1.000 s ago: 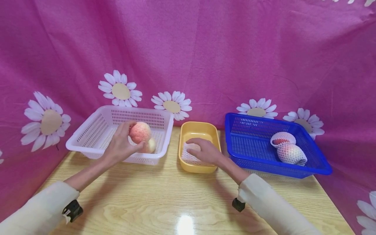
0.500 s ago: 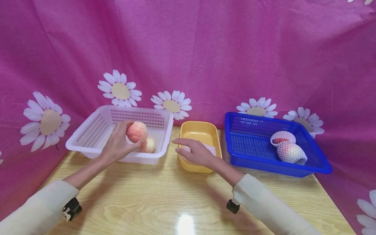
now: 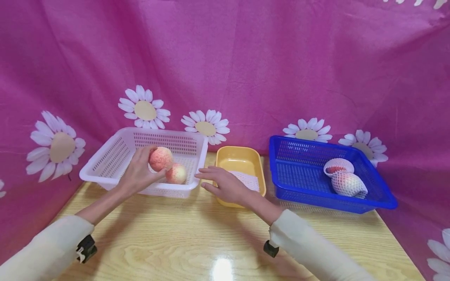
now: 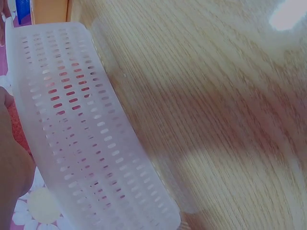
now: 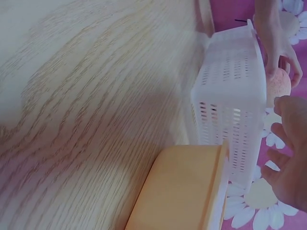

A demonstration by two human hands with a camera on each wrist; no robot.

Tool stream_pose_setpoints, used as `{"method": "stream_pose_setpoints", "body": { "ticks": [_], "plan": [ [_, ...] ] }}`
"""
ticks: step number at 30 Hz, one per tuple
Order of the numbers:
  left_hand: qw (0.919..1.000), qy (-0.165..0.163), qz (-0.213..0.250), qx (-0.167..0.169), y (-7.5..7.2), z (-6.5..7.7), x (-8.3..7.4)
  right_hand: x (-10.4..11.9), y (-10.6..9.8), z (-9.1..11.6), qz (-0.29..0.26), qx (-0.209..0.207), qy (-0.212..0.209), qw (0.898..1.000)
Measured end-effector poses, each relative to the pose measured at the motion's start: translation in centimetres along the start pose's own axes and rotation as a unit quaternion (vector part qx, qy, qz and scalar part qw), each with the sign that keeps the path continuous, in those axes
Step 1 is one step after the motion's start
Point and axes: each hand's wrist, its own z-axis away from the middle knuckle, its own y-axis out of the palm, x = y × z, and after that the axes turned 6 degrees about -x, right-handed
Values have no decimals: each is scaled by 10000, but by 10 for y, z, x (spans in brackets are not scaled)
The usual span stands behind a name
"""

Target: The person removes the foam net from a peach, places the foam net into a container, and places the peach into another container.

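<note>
My left hand [image 3: 138,171] holds a red-and-cream peach [image 3: 161,159] between thumb and fingers, over the white basket [image 3: 105,154]. A second peach [image 3: 176,173] lies in that basket, to the right of the held one. My right hand [image 3: 226,184], holding nothing, hovers over the left rim of the yellow tray [image 3: 263,171], fingers reaching toward the white basket. Inside the tray lies a white foam net [image 3: 247,180], partly hidden by the right hand. In the left wrist view the basket wall hides most of the held peach.
On the right stands a blue basket [image 3: 299,171]. It holds two peaches in foam nets, one net [image 3: 349,184] in front of the other [image 3: 339,165]. A purple flowered cloth [image 3: 246,78] hangs behind the wooden table [image 3: 168,238].
My right hand has moved left from over the yellow tray toward the white basket, uncovering more of the foam net. The left hand and its peach have shifted slightly left.
</note>
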Motion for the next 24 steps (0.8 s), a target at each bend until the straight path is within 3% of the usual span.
{"method": "stream_pose_setpoints", "body": {
  "ticks": [17, 24],
  "plan": [
    [9998, -93, -41, 157, -1, 0, 7, 4, 15, -10, 612, 86, -332, 9975],
    [9996, -138, -93, 220, -1, 1, 8, 3, 21, -17, 776, 84, -726, 9943]
  ]
}}
